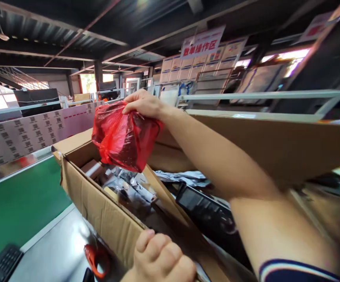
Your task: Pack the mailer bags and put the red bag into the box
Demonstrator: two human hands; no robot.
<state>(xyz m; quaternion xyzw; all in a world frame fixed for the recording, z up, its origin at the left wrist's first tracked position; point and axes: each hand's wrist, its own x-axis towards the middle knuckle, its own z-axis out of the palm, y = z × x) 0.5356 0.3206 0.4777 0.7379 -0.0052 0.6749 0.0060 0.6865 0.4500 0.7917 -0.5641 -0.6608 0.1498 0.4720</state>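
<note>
Above an open cardboard box [105,211], the person's right hand [143,103] pinches the top of a crumpled red plastic bag [122,137], holding it up in the air over the box's jumbled contents of small packets. At the bottom edge, the left hand [160,258] is clenched on the near wall of the box. Left of the box runs a green conveyor belt [19,203]; a red tape dispenser [96,258] lies on the grey table [58,250] beside a black keyboard [2,264].
</note>
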